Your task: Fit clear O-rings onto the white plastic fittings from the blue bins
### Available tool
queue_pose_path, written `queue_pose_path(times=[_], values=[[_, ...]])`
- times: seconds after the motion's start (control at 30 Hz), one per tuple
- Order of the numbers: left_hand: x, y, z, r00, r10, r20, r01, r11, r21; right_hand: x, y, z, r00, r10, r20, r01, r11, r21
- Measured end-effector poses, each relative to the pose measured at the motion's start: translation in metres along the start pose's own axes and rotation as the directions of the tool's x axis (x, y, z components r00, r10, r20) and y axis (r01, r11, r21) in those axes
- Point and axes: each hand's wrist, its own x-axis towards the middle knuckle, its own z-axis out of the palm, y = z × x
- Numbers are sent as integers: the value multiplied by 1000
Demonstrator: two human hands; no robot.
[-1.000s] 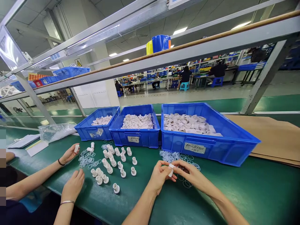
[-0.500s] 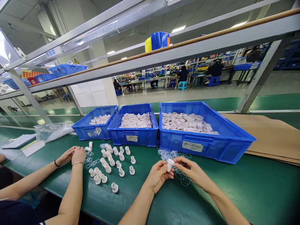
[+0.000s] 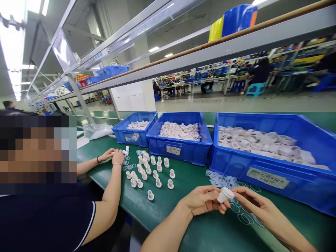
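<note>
A white ribbed plastic fitting [image 3: 225, 195] is held above the green table [image 3: 189, 231]. My left hand [image 3: 204, 201] grips it from the left, thumb and fingers around its narrower part. My right hand [image 3: 258, 204] is at its wide rim, thumb and index finger touching or very near the rim; whether a ring is between them is too small to tell. Clear thin rings [image 3: 220, 179] lie piled and scattered behind and below my hands. To the left, several white fittings [image 3: 150, 195] stand on the table.
Blue bins [image 3: 178, 154] of white parts line the table's back, the largest [image 3: 236, 164] at right. A co-worker [image 3: 47, 217] sits at left, both hands [image 3: 115, 155] around a small white part. A shelf rail [image 3: 183, 57] crosses above.
The view has swung left, bringing the co-worker's head and torso into sight and shifting the bins rightward. The fitting is still between my hands, its wide end now tilted more to the right.
</note>
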Motion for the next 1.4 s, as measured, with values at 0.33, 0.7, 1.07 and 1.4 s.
queue_pose_path(times=[0.33, 0.7, 1.07, 1.4], values=[[-141, 127, -2, 759, 572, -312, 266, 165, 950, 5, 13, -1, 976, 116, -183, -99, 990, 97], [-136, 123, -19, 709, 559, -430, 631, -231, 740, 1, 0, 6, 985, 24, -169, 5, 986, 169], [-53, 48, 29, 961, 262, 86, 41, -444, 895, 6, 15, 8, 992, 10, -122, 10, 986, 164], [13, -36, -11, 969, 162, 184, -167, -109, 980, 7, 21, 11, 994, -1, -113, 13, 995, 103]])
